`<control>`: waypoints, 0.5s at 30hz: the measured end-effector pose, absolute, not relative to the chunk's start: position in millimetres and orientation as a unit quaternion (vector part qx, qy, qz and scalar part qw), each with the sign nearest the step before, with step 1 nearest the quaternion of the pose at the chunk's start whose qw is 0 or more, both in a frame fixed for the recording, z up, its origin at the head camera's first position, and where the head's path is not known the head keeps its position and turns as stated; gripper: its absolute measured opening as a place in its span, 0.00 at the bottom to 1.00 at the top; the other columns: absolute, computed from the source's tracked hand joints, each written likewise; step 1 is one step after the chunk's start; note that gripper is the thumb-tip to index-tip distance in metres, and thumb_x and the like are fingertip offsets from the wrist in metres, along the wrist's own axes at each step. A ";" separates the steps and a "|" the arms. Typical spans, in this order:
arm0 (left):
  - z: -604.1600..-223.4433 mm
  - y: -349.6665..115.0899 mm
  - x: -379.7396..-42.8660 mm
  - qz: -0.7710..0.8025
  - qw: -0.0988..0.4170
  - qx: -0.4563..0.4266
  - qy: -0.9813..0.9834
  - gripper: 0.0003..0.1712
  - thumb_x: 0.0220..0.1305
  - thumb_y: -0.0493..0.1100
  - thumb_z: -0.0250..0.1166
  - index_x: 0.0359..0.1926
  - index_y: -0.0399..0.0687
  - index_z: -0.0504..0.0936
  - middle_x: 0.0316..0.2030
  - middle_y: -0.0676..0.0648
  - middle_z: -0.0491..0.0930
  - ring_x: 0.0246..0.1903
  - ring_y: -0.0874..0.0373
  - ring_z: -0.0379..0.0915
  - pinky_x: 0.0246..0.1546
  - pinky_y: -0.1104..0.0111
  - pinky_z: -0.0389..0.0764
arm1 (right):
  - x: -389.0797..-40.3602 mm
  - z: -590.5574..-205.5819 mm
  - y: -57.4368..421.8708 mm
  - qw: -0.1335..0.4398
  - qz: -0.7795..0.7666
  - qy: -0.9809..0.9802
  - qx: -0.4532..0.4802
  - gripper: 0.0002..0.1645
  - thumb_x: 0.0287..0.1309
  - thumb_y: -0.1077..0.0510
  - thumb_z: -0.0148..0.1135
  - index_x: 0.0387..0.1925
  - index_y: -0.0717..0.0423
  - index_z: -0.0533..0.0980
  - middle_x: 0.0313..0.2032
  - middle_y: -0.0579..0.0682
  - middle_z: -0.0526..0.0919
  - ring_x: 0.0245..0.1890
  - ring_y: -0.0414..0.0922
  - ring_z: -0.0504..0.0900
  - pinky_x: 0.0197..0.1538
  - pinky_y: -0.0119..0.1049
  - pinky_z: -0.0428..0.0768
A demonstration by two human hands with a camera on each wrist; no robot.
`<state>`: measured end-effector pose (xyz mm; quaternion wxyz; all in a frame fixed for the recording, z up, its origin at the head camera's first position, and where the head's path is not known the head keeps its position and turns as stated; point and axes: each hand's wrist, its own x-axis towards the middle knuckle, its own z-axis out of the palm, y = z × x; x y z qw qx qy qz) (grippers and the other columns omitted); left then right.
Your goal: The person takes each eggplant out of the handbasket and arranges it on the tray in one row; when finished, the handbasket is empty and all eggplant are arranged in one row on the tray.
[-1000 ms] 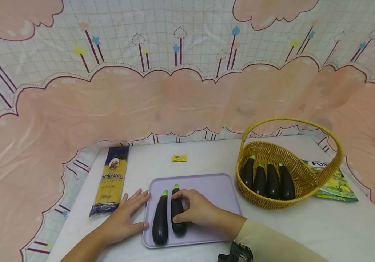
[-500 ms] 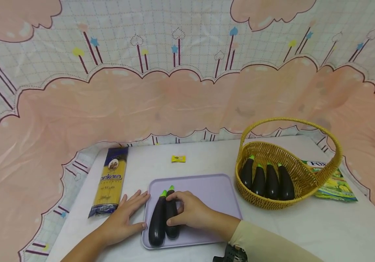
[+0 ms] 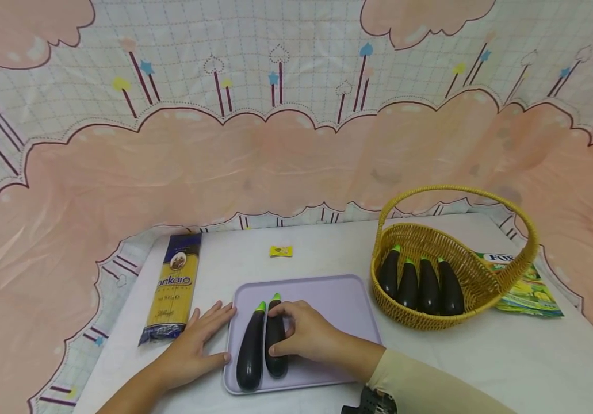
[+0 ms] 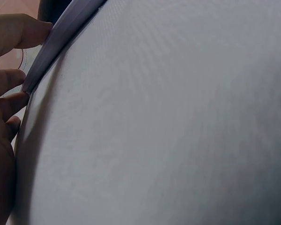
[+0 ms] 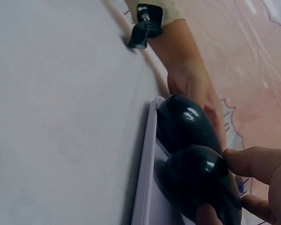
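Observation:
On a lilac tray (image 3: pixel 327 299) two dark eggplants with green tips lie side by side, a narrow gap between them. My right hand (image 3: pixel 309 336) holds the right eggplant (image 3: pixel 275 345), thumb on its near part and fingertips near its stem end. In the right wrist view, the fingers and thumb sit around this eggplant (image 5: pixel 196 171). The left eggplant (image 3: pixel 251 353) lies untouched by the right hand. My left hand (image 3: pixel 200 345) rests at the tray's left edge, fingers spread; in the left wrist view its thumb and fingertips touch the tray rim (image 4: pixel 51 49).
A wicker basket (image 3: pixel 474 282) with a tall handle holds several eggplants, right of the tray. Behind it lies a green and yellow packet (image 3: pixel 531 296). A spaghetti pack (image 3: pixel 174 293) lies by the left hand. Beyond the tray sits a small yellow wrapper (image 3: pixel 281 251).
The right hand slid its eggplant left against the other one, then back slightly right, reopening a small gap. The left eggplant shifted a little left. The left hand stayed at the tray edge.

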<state>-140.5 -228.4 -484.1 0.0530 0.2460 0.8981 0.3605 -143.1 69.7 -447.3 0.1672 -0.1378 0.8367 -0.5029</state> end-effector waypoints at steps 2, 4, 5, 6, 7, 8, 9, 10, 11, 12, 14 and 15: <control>-483.7 -228.0 -140.8 0.362 0.054 0.246 0.898 0.48 0.61 0.55 0.76 0.79 0.49 0.70 0.79 0.44 0.66 0.81 0.34 0.48 0.79 0.35 0.29 | -143.0 -447.3 71.1 0.168 -0.503 0.837 -0.136 0.38 0.43 0.60 0.88 0.59 0.45 0.82 0.55 0.56 0.75 0.34 0.40 0.83 0.39 0.33 0.79; -483.5 -227.7 -140.9 0.364 0.055 0.246 0.897 0.48 0.61 0.55 0.76 0.79 0.49 0.70 0.79 0.44 0.66 0.81 0.34 0.48 0.79 0.35 0.29 | -142.8 -446.8 72.3 0.170 -0.502 0.838 -0.132 0.38 0.44 0.60 0.88 0.59 0.44 0.82 0.55 0.56 0.75 0.34 0.40 0.82 0.38 0.34 0.79; -483.5 -227.6 -141.0 0.364 0.054 0.246 0.897 0.48 0.61 0.55 0.76 0.79 0.48 0.70 0.79 0.44 0.66 0.81 0.34 0.48 0.79 0.34 0.29 | -142.9 -446.2 73.1 0.172 -0.501 0.838 -0.131 0.38 0.44 0.60 0.88 0.59 0.44 0.82 0.55 0.56 0.75 0.35 0.41 0.82 0.38 0.34 0.79; -483.5 -227.6 -141.0 0.364 0.054 0.246 0.897 0.48 0.61 0.55 0.76 0.79 0.48 0.70 0.79 0.44 0.66 0.81 0.34 0.48 0.79 0.34 0.29 | -142.8 -445.2 73.9 0.173 -0.500 0.838 -0.129 0.39 0.44 0.60 0.88 0.60 0.44 0.82 0.55 0.56 0.75 0.35 0.41 0.82 0.38 0.34 0.80; -483.6 -227.6 -141.0 0.365 0.054 0.245 0.896 0.48 0.61 0.54 0.76 0.79 0.48 0.70 0.79 0.44 0.66 0.81 0.33 0.48 0.79 0.34 0.29 | -142.8 -444.1 74.9 0.172 -0.500 0.839 -0.128 0.39 0.44 0.59 0.88 0.60 0.43 0.81 0.56 0.56 0.75 0.35 0.41 0.82 0.38 0.34 0.80; -483.8 -227.8 -140.9 0.364 0.053 0.246 0.897 0.48 0.61 0.54 0.76 0.79 0.48 0.70 0.79 0.43 0.66 0.81 0.33 0.48 0.79 0.34 0.29 | -142.8 -442.6 76.1 0.174 -0.501 0.839 -0.126 0.40 0.45 0.59 0.88 0.61 0.43 0.81 0.56 0.57 0.75 0.36 0.41 0.82 0.37 0.34 0.81; -484.0 -227.9 -140.8 0.364 0.052 0.246 0.897 0.48 0.60 0.54 0.76 0.79 0.48 0.71 0.79 0.43 0.66 0.81 0.33 0.48 0.79 0.34 0.29 | -143.0 -441.1 77.8 0.173 -0.502 0.838 -0.125 0.40 0.45 0.59 0.88 0.62 0.43 0.81 0.57 0.57 0.75 0.36 0.42 0.81 0.37 0.34 0.81; -484.1 -228.0 -140.6 0.364 0.051 0.247 0.897 0.48 0.60 0.54 0.76 0.79 0.48 0.71 0.79 0.44 0.66 0.81 0.33 0.48 0.79 0.35 0.29 | -143.3 -439.6 80.0 0.172 -0.505 0.837 -0.124 0.40 0.46 0.58 0.88 0.62 0.44 0.80 0.58 0.57 0.75 0.36 0.42 0.81 0.36 0.35 0.82; -484.2 -228.1 -140.5 0.364 0.050 0.247 0.896 0.48 0.60 0.54 0.76 0.79 0.48 0.71 0.79 0.44 0.66 0.81 0.33 0.49 0.79 0.35 0.29 | -143.5 -437.9 82.6 0.170 -0.509 0.835 -0.122 0.40 0.46 0.58 0.87 0.63 0.45 0.80 0.59 0.58 0.75 0.36 0.43 0.81 0.35 0.35 0.83; -484.2 -228.2 -140.3 0.365 0.049 0.248 0.896 0.48 0.60 0.54 0.76 0.79 0.48 0.71 0.79 0.44 0.66 0.81 0.33 0.49 0.79 0.36 0.29 | -143.2 -435.4 85.6 0.169 -0.513 0.833 -0.120 0.40 0.47 0.59 0.87 0.63 0.46 0.79 0.60 0.58 0.75 0.37 0.43 0.82 0.34 0.36 0.84; -484.3 -228.4 -140.3 0.366 0.047 0.251 0.895 0.48 0.60 0.54 0.76 0.79 0.48 0.71 0.79 0.44 0.66 0.81 0.33 0.49 0.80 0.37 0.28 | -142.4 -429.4 93.7 0.168 -0.521 0.829 -0.114 0.39 0.49 0.59 0.86 0.64 0.49 0.79 0.63 0.59 0.75 0.38 0.45 0.82 0.33 0.38 0.86; -484.3 -228.5 -140.3 0.367 0.046 0.252 0.894 0.48 0.61 0.54 0.76 0.79 0.48 0.70 0.79 0.44 0.66 0.81 0.33 0.49 0.80 0.39 0.28 | -142.1 -426.6 98.5 0.165 -0.523 0.828 -0.113 0.39 0.50 0.58 0.85 0.65 0.50 0.78 0.63 0.60 0.75 0.39 0.45 0.82 0.33 0.38 0.86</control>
